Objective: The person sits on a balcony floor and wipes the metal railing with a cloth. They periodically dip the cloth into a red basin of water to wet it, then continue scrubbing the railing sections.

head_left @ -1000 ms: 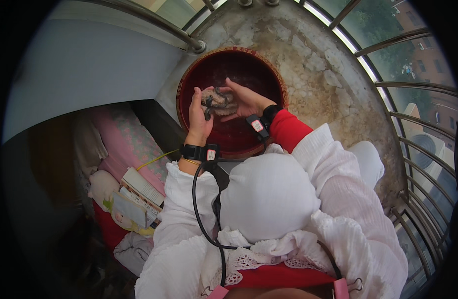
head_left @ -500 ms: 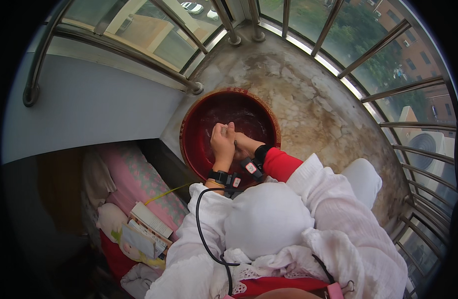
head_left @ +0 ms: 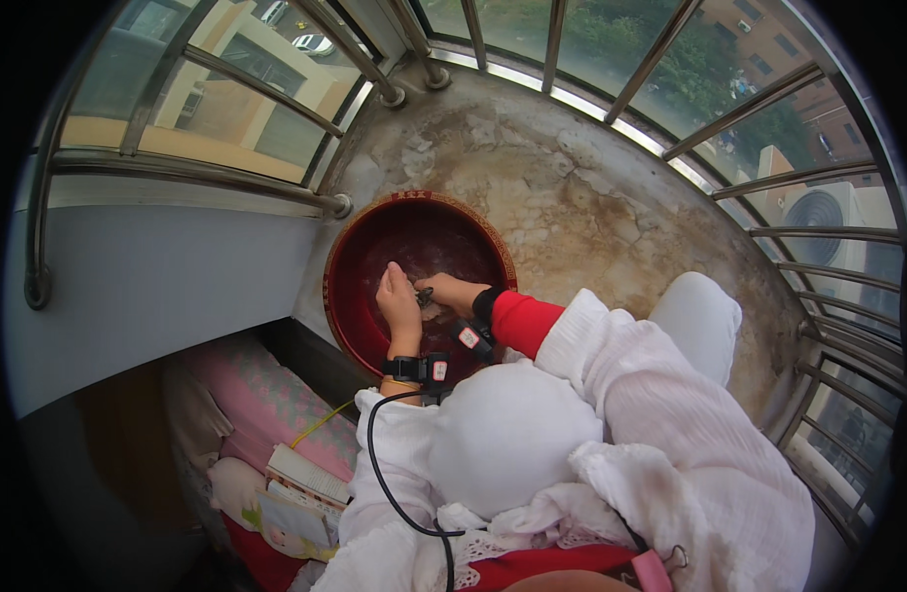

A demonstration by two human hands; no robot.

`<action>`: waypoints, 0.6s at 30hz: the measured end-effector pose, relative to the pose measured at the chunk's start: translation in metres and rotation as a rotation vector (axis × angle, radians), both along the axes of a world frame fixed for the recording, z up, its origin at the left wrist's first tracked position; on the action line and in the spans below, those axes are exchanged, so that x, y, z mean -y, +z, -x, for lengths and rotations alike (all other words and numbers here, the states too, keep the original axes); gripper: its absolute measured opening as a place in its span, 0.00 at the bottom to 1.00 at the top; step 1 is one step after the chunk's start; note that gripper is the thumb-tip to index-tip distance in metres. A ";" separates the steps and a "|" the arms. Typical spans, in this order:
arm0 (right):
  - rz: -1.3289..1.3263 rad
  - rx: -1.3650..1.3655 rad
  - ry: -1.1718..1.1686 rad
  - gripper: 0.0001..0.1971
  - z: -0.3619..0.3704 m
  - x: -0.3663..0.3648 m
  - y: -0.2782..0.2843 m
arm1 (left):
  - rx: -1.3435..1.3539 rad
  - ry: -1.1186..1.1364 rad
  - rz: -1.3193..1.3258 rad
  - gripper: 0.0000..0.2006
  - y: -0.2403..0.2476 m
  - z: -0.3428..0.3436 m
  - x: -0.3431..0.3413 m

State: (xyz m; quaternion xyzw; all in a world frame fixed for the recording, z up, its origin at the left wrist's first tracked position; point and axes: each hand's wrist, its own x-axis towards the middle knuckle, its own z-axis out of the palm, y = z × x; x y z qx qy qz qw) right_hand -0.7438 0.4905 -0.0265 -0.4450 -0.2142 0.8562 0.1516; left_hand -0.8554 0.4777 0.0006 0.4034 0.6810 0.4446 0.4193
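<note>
Basin access: far side open, near side crowded.
We have room over the far and upper-right rim of the red basin (head_left: pixel 443 237), above the stained floor (head_left: pixel 581 197). Left hand (head_left: pixel 402 306), right hand (head_left: pixel 455 292) and the small tan-and-dark thing (head_left: pixel 431 307) between them block the middle. Grey wall (head_left: pixel 167 266) limits us left, metal railing (head_left: pixel 769 185) far and right; white-clothed bulge (head_left: pixel 517 434) and black cable (head_left: pixel 371 444) obstruct near side.

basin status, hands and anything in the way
Left hand, right hand at basin. Small pale-and-dark thing between them, partly hidden. Black cable across left sleeve.
</note>
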 end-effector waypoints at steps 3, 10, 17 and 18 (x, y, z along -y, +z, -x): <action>0.130 -0.149 -0.066 0.15 -0.008 -0.005 0.000 | 0.414 0.098 -0.056 0.14 0.006 -0.002 -0.003; 0.193 -0.494 -0.240 0.21 -0.016 0.000 0.006 | -1.163 -0.350 -0.232 0.23 0.015 -0.015 0.005; 0.100 -0.333 -0.180 0.16 -0.014 -0.003 0.001 | -1.084 -0.448 0.031 0.37 -0.013 0.001 0.009; 0.033 -0.308 -0.121 0.18 -0.013 -0.006 0.001 | -0.873 -0.419 0.114 0.38 -0.017 0.003 0.008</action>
